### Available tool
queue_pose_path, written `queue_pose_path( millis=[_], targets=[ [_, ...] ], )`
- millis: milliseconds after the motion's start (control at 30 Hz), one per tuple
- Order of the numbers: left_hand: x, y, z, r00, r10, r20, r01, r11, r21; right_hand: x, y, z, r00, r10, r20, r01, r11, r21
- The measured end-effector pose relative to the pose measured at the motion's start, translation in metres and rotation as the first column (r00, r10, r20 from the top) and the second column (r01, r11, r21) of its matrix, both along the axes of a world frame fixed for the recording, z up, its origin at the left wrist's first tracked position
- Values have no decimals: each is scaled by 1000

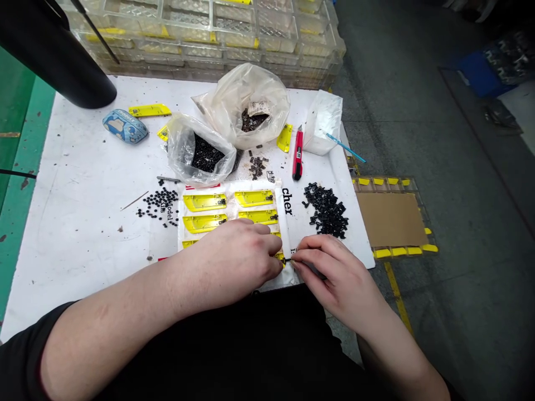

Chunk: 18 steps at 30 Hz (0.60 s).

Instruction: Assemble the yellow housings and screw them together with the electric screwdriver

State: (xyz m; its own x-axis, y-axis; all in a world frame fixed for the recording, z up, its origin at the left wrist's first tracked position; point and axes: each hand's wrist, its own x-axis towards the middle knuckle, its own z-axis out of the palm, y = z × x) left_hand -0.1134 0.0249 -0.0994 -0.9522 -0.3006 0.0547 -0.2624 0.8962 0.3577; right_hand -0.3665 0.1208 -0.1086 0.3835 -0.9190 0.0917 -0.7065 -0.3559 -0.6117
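Yellow plastic strips [251, 216] lie in rows on a printed white sheet [284, 223], the nearest one mostly hidden under the left hand [236, 257]. That hand's fingers curl over the strip, though whether its grip holds it or only presses on it is hard to tell. The right hand [334, 278] pinches a small black clip [287, 260] between thumb and fingertips, right at the strip's end. Beyond, loose black clips [326, 210] lie heaped on the white desk [83, 267], near a red utility knife [297, 153], with a clear plastic bag [179, 150] of black parts farther off.
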Motion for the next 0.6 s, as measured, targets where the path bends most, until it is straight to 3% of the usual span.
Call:
queue_pose_path(
  millis=[600],
  targets=[
    [-1, 1, -2, 997, 19, 75, -20, 1000, 15, -2, -9, -6, 993, 76, -91, -78, 997, -22]
  ],
)
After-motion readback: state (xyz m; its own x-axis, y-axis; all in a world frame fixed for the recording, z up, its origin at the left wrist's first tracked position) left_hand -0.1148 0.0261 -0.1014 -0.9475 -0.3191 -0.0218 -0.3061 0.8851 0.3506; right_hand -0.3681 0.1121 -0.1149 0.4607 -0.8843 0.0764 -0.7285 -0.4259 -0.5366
